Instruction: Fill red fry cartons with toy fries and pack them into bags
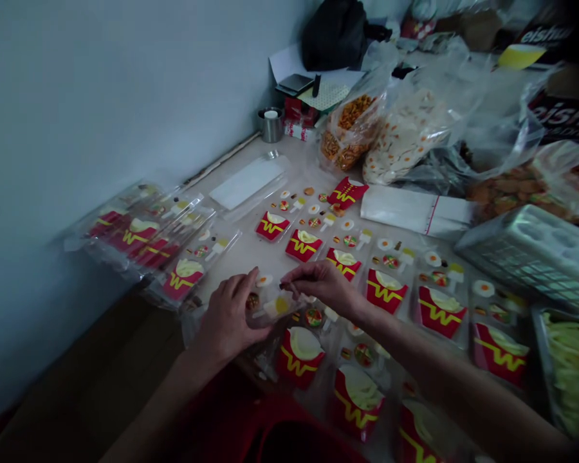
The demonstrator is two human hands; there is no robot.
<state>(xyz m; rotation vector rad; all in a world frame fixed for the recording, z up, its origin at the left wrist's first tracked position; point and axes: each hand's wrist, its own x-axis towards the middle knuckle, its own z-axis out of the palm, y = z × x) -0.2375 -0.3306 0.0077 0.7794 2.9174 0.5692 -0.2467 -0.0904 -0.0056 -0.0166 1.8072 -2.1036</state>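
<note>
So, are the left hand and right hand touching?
Apart. The head view shows a gap between left hand and right hand, with an egg piece visible there.

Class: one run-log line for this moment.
left hand: holds clear package | right hand: pinched near package, contact unclear | around: red carton-shaped pieces, filled bags

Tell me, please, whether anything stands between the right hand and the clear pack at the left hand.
Nothing visible stands between the right hand and the clear pack at the left hand; they are close together, though whether they touch is unclear.
</note>
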